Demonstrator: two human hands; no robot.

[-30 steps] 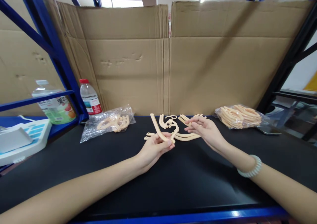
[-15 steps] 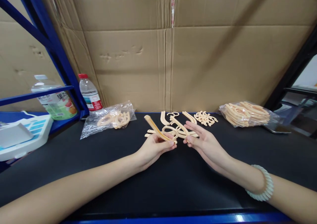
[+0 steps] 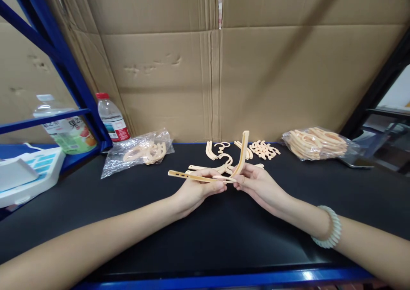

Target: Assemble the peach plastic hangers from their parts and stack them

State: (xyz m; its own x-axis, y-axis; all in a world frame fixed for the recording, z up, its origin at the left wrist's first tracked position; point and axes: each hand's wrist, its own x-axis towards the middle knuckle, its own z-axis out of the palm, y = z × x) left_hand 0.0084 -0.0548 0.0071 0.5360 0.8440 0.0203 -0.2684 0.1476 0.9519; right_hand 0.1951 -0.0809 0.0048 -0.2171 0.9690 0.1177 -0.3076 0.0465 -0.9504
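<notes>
My left hand (image 3: 197, 191) grips a long beige plastic hanger arm (image 3: 187, 176) that lies almost level and points left. A second beige hanger arm (image 3: 242, 152) stands nearly upright in my right hand (image 3: 258, 184). The two pieces meet at their near ends between my fingertips, over the black table top (image 3: 205, 234). Behind my hands lie loose beige hook parts (image 3: 221, 147) and a small heap of short beige clips (image 3: 264, 149). A pale bead bracelet (image 3: 329, 234) sits on my right wrist.
A clear bag of beige parts (image 3: 141, 153) lies at the back left and a fuller bag (image 3: 315, 142) at the back right. Two bottles (image 3: 110, 117) (image 3: 68, 130) stand by the blue rack post. A white and blue tray (image 3: 28, 177) sits at left. Cardboard sheets (image 3: 221, 68) wall the back.
My right hand went from open over the pile to holding a second hanger arm upright. The left hand's arm tipped from slanting up to nearly level, and the two pieces came together.
</notes>
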